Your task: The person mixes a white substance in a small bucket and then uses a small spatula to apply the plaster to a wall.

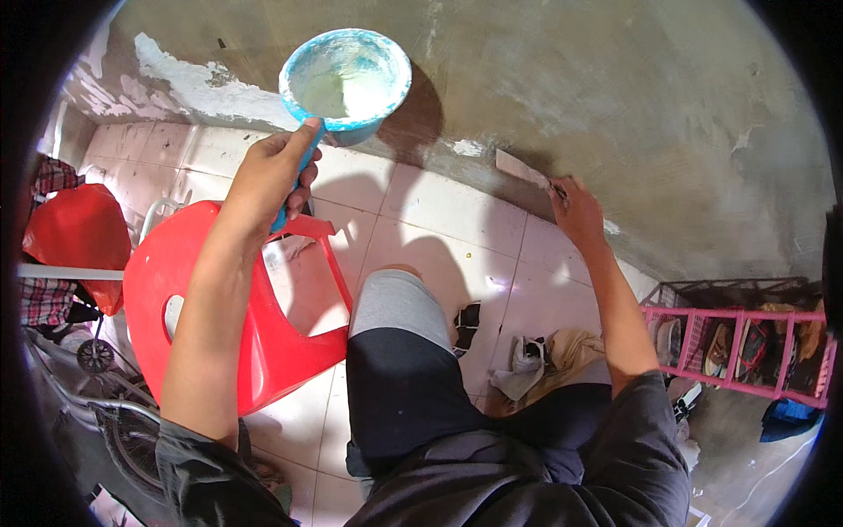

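My left hand is closed round the handle of a blue dipper, holding it up in front of the wall. Pale, whitish paste coats the inside of its bowl and smears its rim. Low at the wall, my right hand grips a flat, light-coloured putty knife. Its blade points left along the wall's foot and seems to lie against the wall; its handle is mostly hidden in my fingers. The grey plastered wall has white patches at the lower left.
A red plastic stool lies tipped over by my left forearm. Farther left are a red bag and a wheeled metal frame. A pink rack with shoes stands at the right. Crumpled cloth lies on the tiled floor.
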`<action>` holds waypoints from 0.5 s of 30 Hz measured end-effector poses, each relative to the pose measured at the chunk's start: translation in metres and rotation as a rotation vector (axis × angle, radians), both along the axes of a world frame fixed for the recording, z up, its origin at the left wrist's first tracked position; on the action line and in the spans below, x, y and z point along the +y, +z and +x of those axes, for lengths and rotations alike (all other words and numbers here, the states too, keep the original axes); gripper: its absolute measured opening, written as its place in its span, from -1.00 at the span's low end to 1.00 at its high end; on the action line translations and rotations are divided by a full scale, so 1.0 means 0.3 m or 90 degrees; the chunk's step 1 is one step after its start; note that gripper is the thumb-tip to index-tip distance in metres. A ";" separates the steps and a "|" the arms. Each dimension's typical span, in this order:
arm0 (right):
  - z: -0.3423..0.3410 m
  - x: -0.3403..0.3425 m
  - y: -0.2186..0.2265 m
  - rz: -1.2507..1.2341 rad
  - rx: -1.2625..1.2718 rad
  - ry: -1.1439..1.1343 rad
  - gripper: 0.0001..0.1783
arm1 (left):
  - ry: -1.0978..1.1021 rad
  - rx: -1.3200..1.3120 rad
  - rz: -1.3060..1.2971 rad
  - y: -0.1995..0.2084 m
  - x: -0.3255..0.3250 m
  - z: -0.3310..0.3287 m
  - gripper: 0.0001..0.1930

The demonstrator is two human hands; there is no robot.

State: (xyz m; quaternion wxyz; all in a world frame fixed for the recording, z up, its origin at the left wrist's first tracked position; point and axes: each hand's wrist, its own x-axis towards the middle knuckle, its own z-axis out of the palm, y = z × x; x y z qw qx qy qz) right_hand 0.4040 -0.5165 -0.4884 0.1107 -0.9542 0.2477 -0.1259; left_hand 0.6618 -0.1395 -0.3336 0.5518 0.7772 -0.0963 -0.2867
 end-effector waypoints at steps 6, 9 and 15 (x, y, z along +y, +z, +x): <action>0.037 0.034 -0.117 0.314 -0.010 0.026 -0.54 | -0.014 0.017 -0.014 -0.008 -0.012 0.006 -0.48; 0.146 0.093 -0.144 0.358 0.005 -0.022 -0.48 | 0.000 0.013 -0.021 -0.004 -0.007 0.004 -0.48; 0.290 0.061 -0.148 0.546 -0.006 -0.164 -0.52 | -0.001 0.014 -0.026 -0.012 -0.010 0.013 -0.49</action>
